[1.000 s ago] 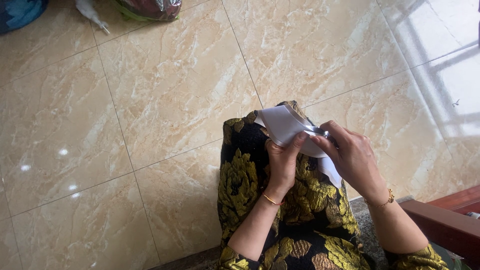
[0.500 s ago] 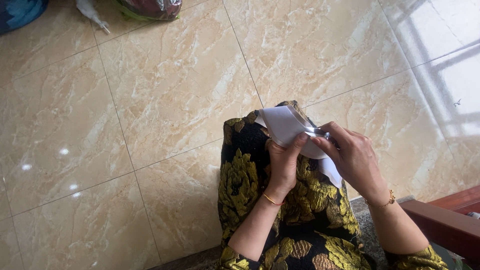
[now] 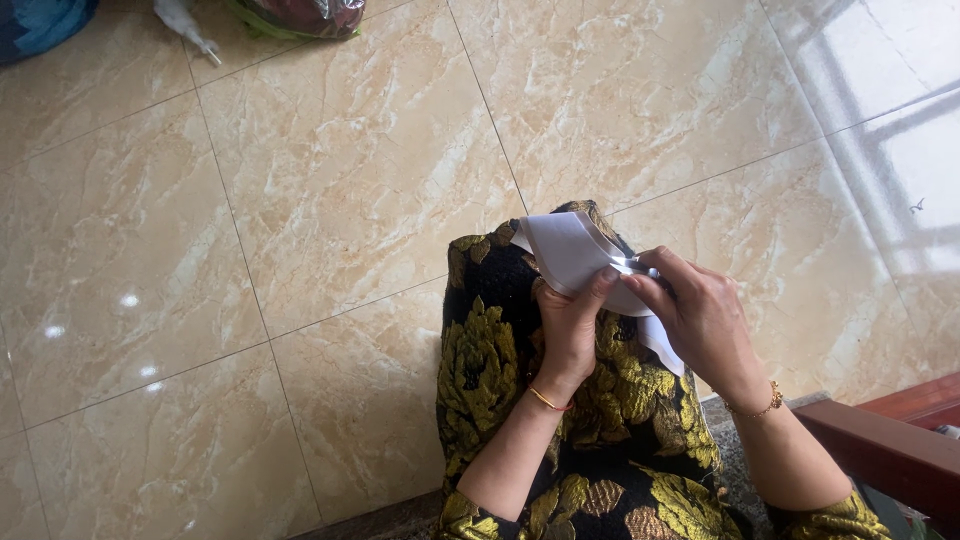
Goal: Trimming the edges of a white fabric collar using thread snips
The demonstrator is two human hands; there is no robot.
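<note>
A folded white sheet of paper (image 3: 568,250) is held over my knee, which is covered by black cloth with gold flowers (image 3: 490,350). My left hand (image 3: 572,325) grips the paper from below, thumb pressed on its near edge. My right hand (image 3: 700,318) pinches the paper's right side, with a small shiny metal thing (image 3: 628,265) at its fingertips; what it is I cannot tell. A strip of the paper (image 3: 662,348) hangs down under my right hand. A thin gold bangle is on each wrist.
Beige marble floor tiles (image 3: 330,190) fill most of the view. A blue bag (image 3: 40,22), a white object (image 3: 185,22) and a bundle in clear plastic (image 3: 300,15) lie at the top left edge. A dark red wooden edge (image 3: 885,450) runs at the bottom right.
</note>
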